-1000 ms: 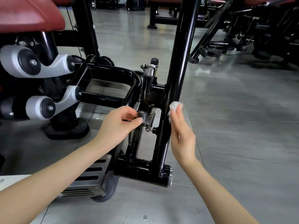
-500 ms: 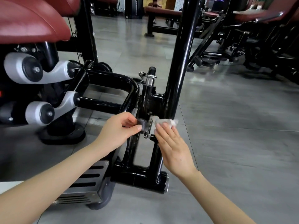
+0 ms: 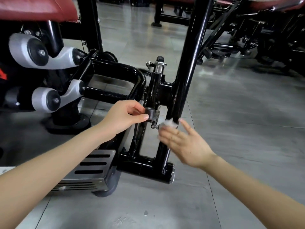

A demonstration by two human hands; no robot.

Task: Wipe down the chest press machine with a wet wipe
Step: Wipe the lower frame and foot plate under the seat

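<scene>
From the head camera, the chest press machine [image 3: 179, 100] filled the left and middle of the view. Its glossy black upright tube [image 3: 193, 60] rose from a low cross tube [image 3: 148, 169] near the floor to the top edge.

The left hand [image 3: 122, 116] reached in from the lower left. Its thumb and curled fingers pinched a small dark knob [image 3: 151, 113] on the bracket just left of the upright.

The right hand [image 3: 186, 142] came in from the lower right, palm turned partly upward, with its fingers straight and fanned apart. It was smeared by motion blur. The wet wipe [image 3: 168, 123], a crumpled white wad, sat at the fingertips of that hand, against the lower part of the upright and just right of the knob. The blur hid exactly how the fingers met it.

Above the knob stood a chrome-collared pin [image 3: 159, 65]. To the left, two grey linkage arms [image 3: 39, 52] lay under a dark red seat pad [image 3: 36, 9]. A slotted metal footplate [image 3: 94, 164] sat low beside the left forearm.

Grey floor tiles [image 3: 239, 129] spread to the right. Other black machines [image 3: 267, 40] stood well apart at the upper right.
</scene>
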